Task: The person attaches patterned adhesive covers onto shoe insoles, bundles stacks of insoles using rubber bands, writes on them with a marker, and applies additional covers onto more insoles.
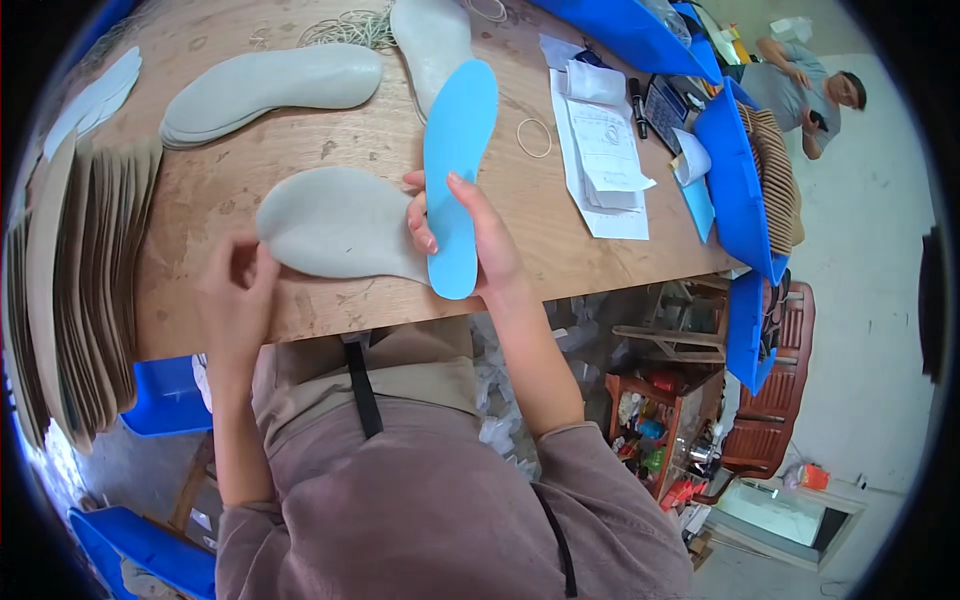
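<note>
A light blue insole (460, 165) stands upright in my right hand (490, 235), the thumb pressed on its face and the fingers curled behind its left edge. Below it on the wooden table lies a grey insole (335, 225), its narrow end partly behind the blue one and my right fingers. At the grey insole's broad left end is my left hand (238, 285), thumb and fingers drawn together in a pinch. Whether that pinch takes in the insole's edge, I cannot tell.
Grey insoles are stacked (270, 90) farther back, near a heap of rubber bands (350, 30). A tall row of brown-edged insoles (90, 290) lines the left edge. Papers (605, 140) and a marker (637, 105) lie right, beside blue bins (735, 170). Another person (800, 90) stands beyond.
</note>
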The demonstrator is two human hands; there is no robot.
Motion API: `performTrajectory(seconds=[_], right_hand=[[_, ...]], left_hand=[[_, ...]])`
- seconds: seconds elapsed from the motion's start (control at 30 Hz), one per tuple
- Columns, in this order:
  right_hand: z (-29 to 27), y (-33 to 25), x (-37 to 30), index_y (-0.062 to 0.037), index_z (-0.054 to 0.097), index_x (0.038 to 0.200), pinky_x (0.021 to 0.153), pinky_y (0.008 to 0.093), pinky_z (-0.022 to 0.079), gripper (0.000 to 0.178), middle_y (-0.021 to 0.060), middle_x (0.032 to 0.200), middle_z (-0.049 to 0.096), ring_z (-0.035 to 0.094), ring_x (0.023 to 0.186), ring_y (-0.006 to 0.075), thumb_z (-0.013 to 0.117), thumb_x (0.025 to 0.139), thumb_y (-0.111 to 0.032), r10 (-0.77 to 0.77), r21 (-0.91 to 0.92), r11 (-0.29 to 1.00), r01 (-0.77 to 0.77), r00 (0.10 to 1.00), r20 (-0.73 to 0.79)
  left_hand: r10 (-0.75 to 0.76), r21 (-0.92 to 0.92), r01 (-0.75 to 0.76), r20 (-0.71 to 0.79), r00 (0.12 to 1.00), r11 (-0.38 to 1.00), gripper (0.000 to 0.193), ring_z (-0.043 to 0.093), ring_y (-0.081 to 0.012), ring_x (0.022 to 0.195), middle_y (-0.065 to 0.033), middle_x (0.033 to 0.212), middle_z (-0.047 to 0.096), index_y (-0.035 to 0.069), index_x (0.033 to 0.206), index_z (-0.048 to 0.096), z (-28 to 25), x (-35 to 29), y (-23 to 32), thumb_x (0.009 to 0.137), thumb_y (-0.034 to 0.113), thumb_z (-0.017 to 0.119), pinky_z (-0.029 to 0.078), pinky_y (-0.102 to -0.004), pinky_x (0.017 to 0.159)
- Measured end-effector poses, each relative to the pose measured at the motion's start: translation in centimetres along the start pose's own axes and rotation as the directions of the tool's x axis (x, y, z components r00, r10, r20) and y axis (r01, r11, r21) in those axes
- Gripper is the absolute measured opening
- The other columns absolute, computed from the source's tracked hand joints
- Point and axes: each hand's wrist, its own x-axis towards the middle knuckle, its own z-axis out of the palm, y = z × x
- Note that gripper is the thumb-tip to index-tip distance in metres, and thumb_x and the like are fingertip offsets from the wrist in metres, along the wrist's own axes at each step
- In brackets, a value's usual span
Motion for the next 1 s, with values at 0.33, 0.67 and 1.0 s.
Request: performTrajectory(seconds=[0.33,0.67,1.0], right_hand=[[0.0,-0.9,-0.3,0.0085,0.037,0.134,0.059,0.0252,0.042,0.059,0.0161,0.094,0.062,0.049,0.064,0.0140,0.046,0.099,-0.038,0.017,-0.112,0.994,-0.009,0.997,0.076],[-4.0,-4.8,-6.0,0.0041,0.031,0.145,0.060,0.0272,0.040,0.085,0.0091,0.080,0.058,0.051,0.067,0.0134,0.059,0.090,-0.055,-0.463,-0.230,0.830,0.508,0.857,0.225],[1.1,-4.2,-8.1,-0.0084,0.053,0.135,0.094,0.0419,0.044,0.075,0.0156,0.118,0.055,0.053,0.111,0.0346,0.079,0.064,-0.013,-0.219,-0.981,-0.032,0.192,0.956,0.195]], left_hand=[[0.524,0.192,-0.607,0.351,0.776,0.771,0.038,0.050,-0.0353,0.124,-0.0160,0.132,0.055,0.002,0.124,0.057,-0.7,-1.9,5.9,0.088,0.010,0.064,0.038,-0.0459,0.107],[0.427,0.338,-0.524,0.323,0.845,0.782,0.038,0.053,-0.0281,0.121,-0.0136,0.130,0.057,0.001,0.127,0.055,-0.8,-2.8,2.5,0.094,0.020,0.059,0.040,-0.0410,0.108],[-0.124,-0.394,0.391,0.555,0.823,0.832,0.032,0.058,-0.0065,0.087,-0.0018,0.095,0.065,-0.003,0.116,0.062,-0.5,-1.1,6.8,0.091,0.016,0.067,0.048,-0.0226,0.074]])
